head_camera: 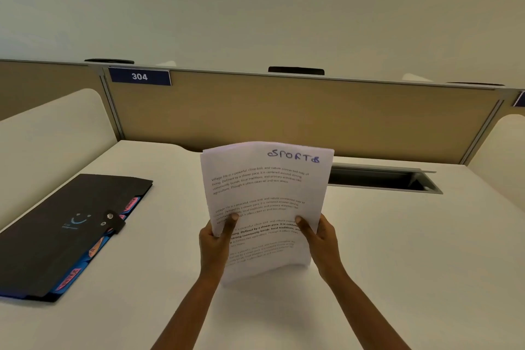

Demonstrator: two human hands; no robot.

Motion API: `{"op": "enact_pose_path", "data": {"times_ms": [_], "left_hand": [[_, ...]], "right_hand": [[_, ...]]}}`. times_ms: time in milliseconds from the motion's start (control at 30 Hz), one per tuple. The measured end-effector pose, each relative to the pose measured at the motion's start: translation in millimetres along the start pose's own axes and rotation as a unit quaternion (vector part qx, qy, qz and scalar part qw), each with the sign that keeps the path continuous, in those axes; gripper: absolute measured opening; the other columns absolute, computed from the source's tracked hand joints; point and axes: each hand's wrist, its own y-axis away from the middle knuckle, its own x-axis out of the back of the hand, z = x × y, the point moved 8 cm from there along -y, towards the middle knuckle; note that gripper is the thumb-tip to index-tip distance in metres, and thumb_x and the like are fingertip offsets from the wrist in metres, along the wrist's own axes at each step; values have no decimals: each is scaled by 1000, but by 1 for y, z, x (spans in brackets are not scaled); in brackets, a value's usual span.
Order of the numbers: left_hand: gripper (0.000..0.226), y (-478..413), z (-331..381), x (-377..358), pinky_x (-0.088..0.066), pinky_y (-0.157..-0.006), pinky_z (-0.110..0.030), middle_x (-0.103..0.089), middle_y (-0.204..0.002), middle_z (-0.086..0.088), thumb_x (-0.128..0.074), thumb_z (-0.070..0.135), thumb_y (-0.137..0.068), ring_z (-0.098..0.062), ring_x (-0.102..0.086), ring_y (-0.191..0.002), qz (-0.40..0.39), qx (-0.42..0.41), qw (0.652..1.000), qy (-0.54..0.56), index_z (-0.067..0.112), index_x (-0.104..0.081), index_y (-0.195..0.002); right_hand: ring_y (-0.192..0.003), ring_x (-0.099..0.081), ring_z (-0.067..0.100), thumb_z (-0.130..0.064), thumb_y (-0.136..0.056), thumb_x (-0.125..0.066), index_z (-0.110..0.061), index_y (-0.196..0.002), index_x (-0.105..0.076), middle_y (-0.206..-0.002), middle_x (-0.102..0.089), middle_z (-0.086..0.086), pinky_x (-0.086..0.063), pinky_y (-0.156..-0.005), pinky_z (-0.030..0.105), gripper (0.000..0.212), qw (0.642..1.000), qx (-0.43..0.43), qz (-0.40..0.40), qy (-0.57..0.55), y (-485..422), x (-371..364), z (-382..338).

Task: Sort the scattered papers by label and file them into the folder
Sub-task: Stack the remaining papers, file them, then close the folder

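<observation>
A stack of white printed papers [265, 193] stands upright over the middle of the desk, its bottom edge resting on the desk top. The front sheet carries the handwritten label "SPORTS" at its top right. My left hand [216, 241] grips the stack's lower left edge, thumb on the front. My right hand [319, 239] grips the lower right edge the same way. A black folder [62, 230] lies closed on the desk to the left, with blue dividers and pink and orange tabs showing along its right edge. The back sheets are hidden.
The white desk [397, 264] is bounded by a tan partition [284, 111] bearing a blue "304" sign [139, 76]. An open cable tray slot [380, 179] sits at the back right. White side panels rise at left and right.
</observation>
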Motion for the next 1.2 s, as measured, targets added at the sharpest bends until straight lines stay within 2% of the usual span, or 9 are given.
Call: {"op": "enact_pose_path", "data": {"times_ms": [100,367,533,633,700,733,967,1067,1200], "left_hand": [[87,-2,5,-1,-51,-47,-17,-65,-75,-1,-57,89,-32,-15,-63,-60,4,-14,1000,-9,17,-60,-81],[83,5,-36,5,-56,-58,-19,-68,-89,3,-62,86,-29,-18,-66,-86,-73,44,994,-69,27,-62,-88],[80,5,-41,10,-53,-53,-16,-69,-77,8,-63,84,-28,-9,-68,-70,-71,76,993,-61,26,-63,-84],[38,2,-37,14,-54,-52,-18,-70,-75,4,-74,51,-64,-16,-70,-73,-71,93,992,-44,20,-64,-84],[6,-1,-33,20,-54,-53,-18,-69,-80,2,-65,21,-83,-11,-70,-68,-72,108,991,-41,18,-63,-87],[3,-3,-33,24,-54,-52,-18,-69,-80,3,-62,17,-85,-8,-69,-63,-75,114,990,-43,18,-63,-87],[11,-11,-28,64,-57,-58,-28,-73,-82,-1,-60,19,-85,-18,-71,-68,-112,174,977,-42,13,-64,-94],[21,-14,-27,86,-58,-61,-29,-74,-87,-4,-62,21,-84,-22,-71,-73,-130,195,971,-46,10,-64,-101],[43,-17,-27,117,-56,-56,-26,-74,-85,-4,-73,40,-67,-21,-72,-73,-136,224,964,-41,12,-66,-98]], "right_hand": [[-73,-67,13,-14,-90,-53,-27,-95,-54,-91,-65,-6,-55,-59,18,14,1000,13,12,10,-1,0,-3],[-103,-61,23,-9,-90,-52,-19,-111,-55,-106,-65,1,-54,-78,25,23,994,-81,-42,62,16,0,48],[-95,-62,22,-9,-90,-53,-25,-99,-58,-100,-66,-2,-54,-74,24,19,991,-87,-51,93,16,-1,46],[-88,-64,21,-20,-90,-55,-29,-95,-57,-97,-66,-4,-56,-67,23,10,989,-84,-77,93,14,-10,34],[-86,-66,20,-24,-89,-56,-28,-96,-58,-97,-67,-4,-57,-67,25,8,989,-91,-84,81,12,-14,28],[-85,-67,20,-21,-89,-56,-27,-97,-59,-97,-68,-4,-57,-67,26,10,989,-98,-87,71,10,-15,26],[-84,-70,24,-9,-86,-58,-18,-105,-60,-98,-71,2,-58,-66,35,20,972,-208,-109,-31,4,-44,35],[-90,-69,27,-9,-84,-60,-16,-107,-61,-101,-72,5,-58,-77,41,23,963,-228,-136,-38,8,-70,40],[-86,-69,26,-7,-84,-60,-11,-108,-61,-101,-71,8,-58,-73,37,24,964,-235,-124,-20,14,-103,47]]}}
